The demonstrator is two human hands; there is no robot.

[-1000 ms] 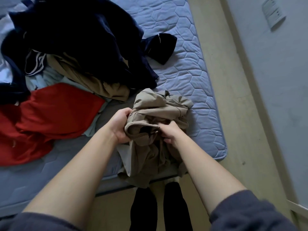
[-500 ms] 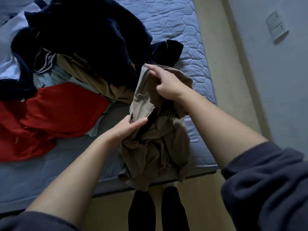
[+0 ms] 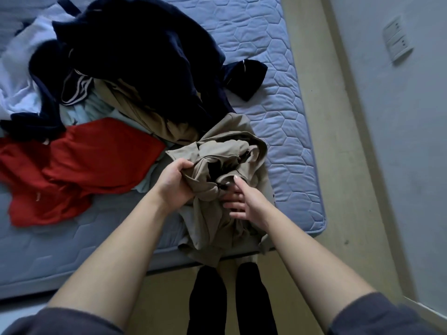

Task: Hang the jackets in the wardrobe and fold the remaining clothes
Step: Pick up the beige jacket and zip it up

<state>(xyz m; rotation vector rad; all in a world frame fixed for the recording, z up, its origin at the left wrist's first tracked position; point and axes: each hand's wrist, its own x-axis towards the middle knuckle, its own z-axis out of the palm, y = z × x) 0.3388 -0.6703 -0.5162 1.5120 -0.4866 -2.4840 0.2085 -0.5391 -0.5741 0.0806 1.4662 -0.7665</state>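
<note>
gripping khaki garment (image 3: 219,151) with left hand (image 3: 174,186)

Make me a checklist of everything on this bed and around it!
Surface: blue quilted mattress, its left part covered in clothes.
Job's things: khaki garment bunched at the near edge, hanging over it; navy garment, red garment and tan garment heaped unfolded.
Clutter: nothing seen.
Hands: left hand grips the khaki garment; right hand touches it with straight fingers.
Cables: nothing seen.
Surroundings: floor, wall with socket; black socks below.
</note>
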